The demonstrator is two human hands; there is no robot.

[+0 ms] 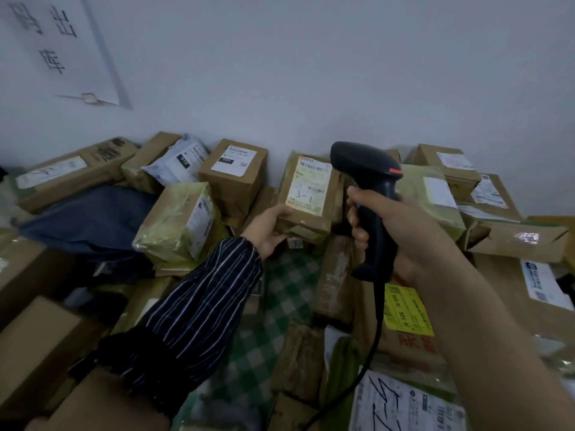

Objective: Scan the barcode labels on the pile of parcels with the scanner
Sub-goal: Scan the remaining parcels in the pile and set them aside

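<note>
**Inspector:** Location of the item under scan?

**Assessor:** One brown cardboard parcel at the back of the pile, close to the wall. Its white label faces up and is tilted toward the camera. The left hand grasps the near left corner, with the fingers curled under the edge and the thumb on top.

**Inspector:** And the scanner?

**Assessor:** The scanner is in the right hand, just right of the parcel, with the fingers clenched round the handle. I cannot tell whether the trigger is pressed. A cable hangs from the butt, down past the checked cloth.

**Inspector:** Handling?

**Assessor:** In my judgement it is a stiff, taped box, light enough for one hand to tip. The glossy tape may slip. It is best held at a corner or edge, with the fingers clear of the label.

**Inspector:** Orientation?

**Assessor:** The parcel's long axis runs from the near edge away toward the wall. The barcode sits at the label's far end and a handwritten "3-1" at the near end. The scanner's handle stands nearly upright with the head on top, its nose directed left and away, beside the label's far end. It probably needs tipping down to meet the barcode squarely.
</note>
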